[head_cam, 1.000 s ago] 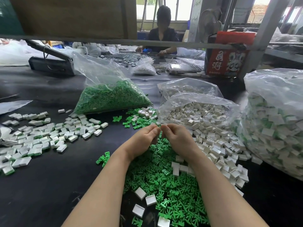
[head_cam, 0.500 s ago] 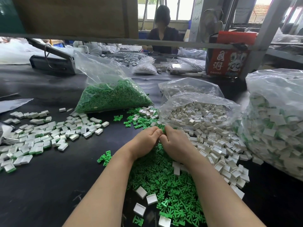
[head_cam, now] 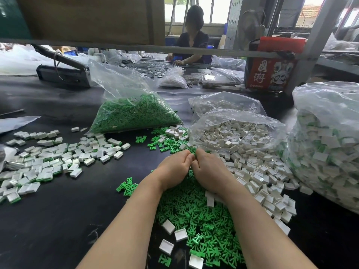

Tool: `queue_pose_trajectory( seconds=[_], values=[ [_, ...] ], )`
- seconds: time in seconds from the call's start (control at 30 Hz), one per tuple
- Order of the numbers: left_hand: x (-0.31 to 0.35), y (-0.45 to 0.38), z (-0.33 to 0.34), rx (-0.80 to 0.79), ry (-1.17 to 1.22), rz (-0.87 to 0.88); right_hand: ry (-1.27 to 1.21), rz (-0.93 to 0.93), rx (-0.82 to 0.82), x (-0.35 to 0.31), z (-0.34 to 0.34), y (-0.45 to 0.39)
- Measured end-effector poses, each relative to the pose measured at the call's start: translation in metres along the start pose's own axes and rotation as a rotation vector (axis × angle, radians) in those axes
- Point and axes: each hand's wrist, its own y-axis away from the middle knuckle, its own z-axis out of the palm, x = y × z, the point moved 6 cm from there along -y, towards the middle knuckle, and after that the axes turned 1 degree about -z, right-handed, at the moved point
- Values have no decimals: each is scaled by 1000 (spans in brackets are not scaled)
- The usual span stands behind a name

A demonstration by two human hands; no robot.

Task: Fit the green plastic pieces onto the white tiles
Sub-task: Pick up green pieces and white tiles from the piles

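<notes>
Black table [head_cam: 58,220] — red box [head_cam: 272,72] with Chinese characters, hands [head_cam: 191,167] together

Premises: a small-parts assembly workshop. A long black desk [head_cam: 48,220] carries bulk stock in clear plastic bags: green plastic pieces [head_cam: 134,113] toward the far middle, white tiles [head_cam: 237,136] right of them, and fitted tiles [head_cam: 326,152] at the right edge. Loose fitted tiles [head_cam: 44,162] are spread along the left edge. A second worker [head_cam: 192,39] sits at the far edge sorting parts. Metal racking [head_cam: 314,41] and a red carton [head_cam: 272,63] stand at the far right corner.
</notes>
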Motion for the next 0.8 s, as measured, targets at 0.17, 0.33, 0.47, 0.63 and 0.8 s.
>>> queue_pose_trajectory(
  seconds=[0.17,0.33,0.47,0.63,0.8],
  values=[
    [-1,0,-1,14,-42,5,10,5,6,1,0,-1],
    [-1,0,1,26,-37,10,8,9,10,1,0,-1],
    [-2,0,1,52,-27,8,6,6,15,0,-1,-1],
    [-3,-1,2,52,-21,18,14,-13,6,-1,1,0],
    [-2,-3,4,45,206,79,-107,7,-13,5,0,-4]
  ],
)
